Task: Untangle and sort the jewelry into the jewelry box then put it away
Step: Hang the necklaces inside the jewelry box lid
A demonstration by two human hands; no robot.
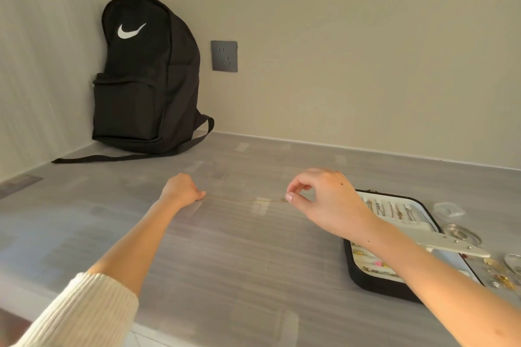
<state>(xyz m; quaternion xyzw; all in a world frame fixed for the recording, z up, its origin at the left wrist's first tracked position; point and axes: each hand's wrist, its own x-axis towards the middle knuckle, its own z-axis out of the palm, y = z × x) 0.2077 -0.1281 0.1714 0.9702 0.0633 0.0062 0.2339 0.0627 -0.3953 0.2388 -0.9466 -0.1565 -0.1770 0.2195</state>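
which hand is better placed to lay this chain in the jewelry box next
Right, probably. The right hand pinches one end of the thin gold chain beside the open black jewelry box; the left hand holds the other end, farther away.

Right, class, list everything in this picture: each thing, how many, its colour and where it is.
backpack: one, black, white logo, far left corner against the wall
wall socket: one, dark grey, wall right of the backpack
table: one, grey wood grain, under everything
jewelry box: one, black outside, white inside, open, right side of table
round dish: one, silvery, right of the jewelry box
loose jewelry: several, mostly gold, table's far right edge
chain: one, thin, gold, stretched out at centre
sleeve: one, cream, left arm
left hand: one, grips the chain's left end
right hand: one, pinches the chain's right end
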